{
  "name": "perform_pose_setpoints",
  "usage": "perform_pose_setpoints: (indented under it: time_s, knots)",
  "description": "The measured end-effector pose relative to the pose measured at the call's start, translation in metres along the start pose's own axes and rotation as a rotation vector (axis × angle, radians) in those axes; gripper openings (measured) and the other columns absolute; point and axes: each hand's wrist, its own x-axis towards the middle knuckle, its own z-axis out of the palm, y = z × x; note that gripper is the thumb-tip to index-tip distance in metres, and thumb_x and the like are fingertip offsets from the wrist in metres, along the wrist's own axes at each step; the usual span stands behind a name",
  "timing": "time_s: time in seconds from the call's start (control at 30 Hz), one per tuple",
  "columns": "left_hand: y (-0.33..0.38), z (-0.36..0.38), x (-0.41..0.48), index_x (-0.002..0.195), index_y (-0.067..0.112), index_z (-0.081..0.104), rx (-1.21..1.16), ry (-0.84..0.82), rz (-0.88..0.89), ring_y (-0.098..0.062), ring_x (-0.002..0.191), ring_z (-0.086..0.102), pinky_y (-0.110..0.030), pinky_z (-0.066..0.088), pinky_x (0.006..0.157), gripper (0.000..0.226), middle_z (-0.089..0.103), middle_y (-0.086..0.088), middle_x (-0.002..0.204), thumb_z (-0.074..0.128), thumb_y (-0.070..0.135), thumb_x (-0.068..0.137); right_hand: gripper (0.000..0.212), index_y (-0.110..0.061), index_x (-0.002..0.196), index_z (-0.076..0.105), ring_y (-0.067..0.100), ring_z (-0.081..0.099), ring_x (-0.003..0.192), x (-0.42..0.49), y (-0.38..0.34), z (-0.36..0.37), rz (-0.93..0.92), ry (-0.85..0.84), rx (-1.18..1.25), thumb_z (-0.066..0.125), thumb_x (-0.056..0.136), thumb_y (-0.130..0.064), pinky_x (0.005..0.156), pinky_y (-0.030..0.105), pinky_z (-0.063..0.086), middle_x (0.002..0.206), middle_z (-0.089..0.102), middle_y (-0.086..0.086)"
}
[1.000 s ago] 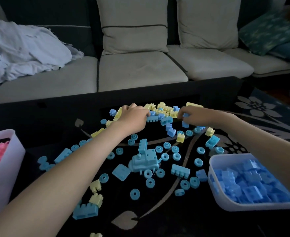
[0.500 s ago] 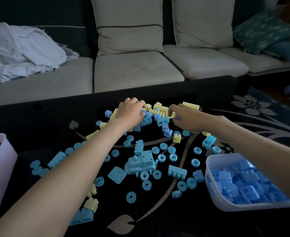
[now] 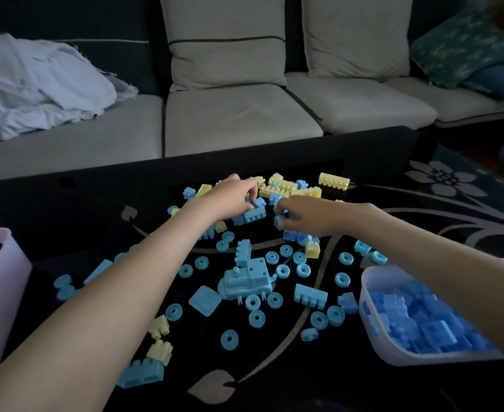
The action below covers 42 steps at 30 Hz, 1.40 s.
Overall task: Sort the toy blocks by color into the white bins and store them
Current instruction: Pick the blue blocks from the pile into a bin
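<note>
Blue and yellow toy blocks lie scattered over the black table. My left hand reaches into the far pile and its fingers curl round blue blocks. My right hand pinches a small blue block beside it. A yellow block cluster lies just behind both hands. A blue toy train stands mid-table among several blue rings. The white bin at the right holds blue blocks; another white bin at the left edge holds pink ones.
A long yellow brick lies at the far right of the pile. Two yellow blocks and a blue brick lie near my left forearm. A grey sofa with a crumpled cloth stands behind the table.
Both hands have drawn slightly nearer from the yellow cluster to the blue blocks in front of it. My right hand has closed its fingers on a small blue block.
</note>
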Motion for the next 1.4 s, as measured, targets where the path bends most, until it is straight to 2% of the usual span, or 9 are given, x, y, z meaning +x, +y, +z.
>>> perform_pose_setpoints:
  time_s: [0.2,0.3,0.53,0.6,0.67,0.8,1.0,1.17,1.4]
  knots:
    - [0.003,-0.002,-0.008,0.097,0.02,0.054,0.0,0.002,-0.015,-0.025,0.111,0.055,-0.04,0.045,0.09,0.007,0.058,-0.007,0.12,0.053,0.014,0.093,0.022,-0.013,0.112,0.052,0.019,0.065,0.074,-0.006,-0.008,-0.006,-0.001,-0.006,0.043,0.047,0.097,-0.028,0.07,0.031,0.049,0.103,0.061,0.007]
    - [0.003,-0.004,-0.012,0.1,0.019,0.056,-0.009,0.077,-0.023,-0.021,0.118,0.051,-0.042,0.032,0.1,0.007,0.058,0.0,0.121,0.052,0.018,0.094,0.019,-0.017,0.111,0.052,0.013,0.067,0.073,-0.009,-0.003,-0.006,0.009,0.038,0.144,0.047,0.096,-0.028,0.075,0.03,0.052,0.102,0.064,0.004]
    - [0.025,-0.019,-0.046,0.1,0.02,0.048,-0.117,0.226,0.052,-0.024,0.095,0.058,-0.043,0.047,0.088,0.006,0.058,-0.005,0.11,0.051,0.02,0.095,0.019,-0.02,0.107,0.055,0.02,0.068,0.077,-0.037,-0.003,-0.02,0.085,0.21,0.347,0.052,0.094,-0.034,0.06,0.026,0.048,0.096,0.066,0.001]
    - [0.038,-0.024,-0.06,0.099,0.02,0.048,-0.161,0.219,0.067,-0.025,0.085,0.059,-0.044,0.052,0.079,0.005,0.058,-0.006,0.106,0.051,0.02,0.095,0.018,-0.02,0.106,0.056,0.026,0.069,0.08,-0.055,-0.003,-0.025,0.099,0.243,0.398,0.054,0.093,-0.034,0.072,0.039,0.054,0.095,0.067,0.005]
    - [0.051,-0.027,-0.072,0.098,0.02,0.049,-0.214,0.211,0.081,-0.023,0.08,0.059,-0.041,0.051,0.075,0.006,0.06,-0.007,0.103,0.053,0.02,0.094,0.017,-0.019,0.106,0.058,0.023,0.068,0.077,-0.075,0.0,-0.029,0.109,0.268,0.452,0.055,0.093,-0.031,0.078,0.039,0.054,0.096,0.066,0.005]
    - [0.091,-0.024,-0.098,0.097,0.02,0.052,-0.411,0.158,0.119,-0.019,0.093,0.06,-0.03,0.048,0.074,0.008,0.06,-0.001,0.105,0.058,0.022,0.092,0.017,-0.014,0.107,0.058,0.015,0.064,0.072,-0.131,0.008,-0.037,0.128,0.325,0.502,0.055,0.094,-0.024,0.067,0.024,0.053,0.098,0.063,0.004]
    - [0.151,0.004,-0.127,0.098,0.019,0.055,-0.58,-0.037,0.128,-0.024,0.097,0.061,-0.036,0.05,0.077,0.009,0.062,0.001,0.103,0.057,0.022,0.09,0.01,-0.018,0.1,0.059,0.013,0.064,0.064,-0.209,0.031,-0.024,0.248,0.318,0.437,0.056,0.093,-0.025,0.069,0.03,0.051,0.084,0.064,0.0]
    - [0.186,0.017,-0.138,0.1,0.018,0.055,-0.52,-0.003,0.157,-0.02,0.097,0.059,-0.032,0.049,0.075,0.01,0.053,0.009,0.096,0.055,0.018,0.09,0.012,-0.018,0.103,0.059,0.008,0.06,0.055,-0.244,0.052,-0.007,0.29,0.323,0.303,0.055,0.094,-0.024,0.064,0.03,0.049,0.066,0.061,-0.007]
    - [0.209,0.022,-0.144,0.099,0.022,0.054,-0.44,-0.004,0.254,-0.016,0.079,0.055,-0.035,0.05,0.075,0.007,0.055,0.003,0.106,0.056,0.023,0.092,0.024,-0.023,0.119,0.056,0.005,0.057,0.069,-0.258,0.059,0.002,0.28,0.294,0.228,0.051,0.096,-0.028,0.06,0.017,0.043,0.101,0.061,-0.002]
